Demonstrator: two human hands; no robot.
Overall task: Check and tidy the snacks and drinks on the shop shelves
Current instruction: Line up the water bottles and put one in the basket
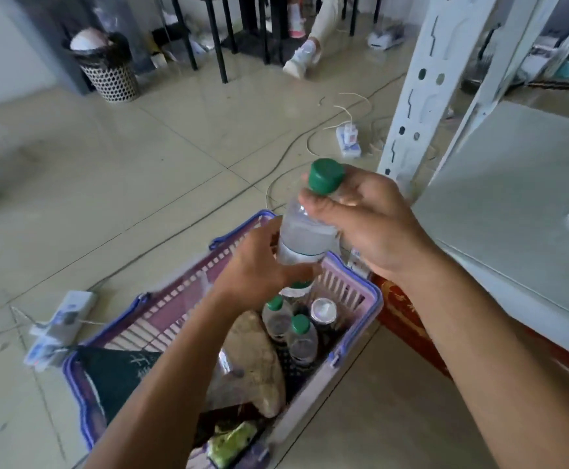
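Rightmost stands the white shelf [500, 184], its lower board close beside the hands. Below them, on the floor, sits the pink basket [374, 299], holding two more bottles [301, 340], a can [323, 311] and some snack packs.

Above the basket's far end, the bottle [301, 233] is held in the air, tilted slightly with its green cap [326, 176] uppermost. It looks full of clear water, so I judge it fairly heavy for its size. Its wall is thin, clear plastic that would likely dent under a hard squeeze. The surface is smooth and could slip if damp. The shoulder under the cap and the banded middle seem the stiffest places to take hold. The ribbed cap gives grip but is better left alone, since it could turn.

Both hands grip it. The left hand [259, 265] wraps the lower body from the left, its fingers curled behind and its thumb across the front near the label. The right hand [374, 225] takes the top from the right. Its thumb [313, 203] lies across the shoulder just below the cap, and its fingers curl round the neck behind. The cap itself stands free above them. The bottle's base is hidden behind the left hand, and the middle shows between the two grips.
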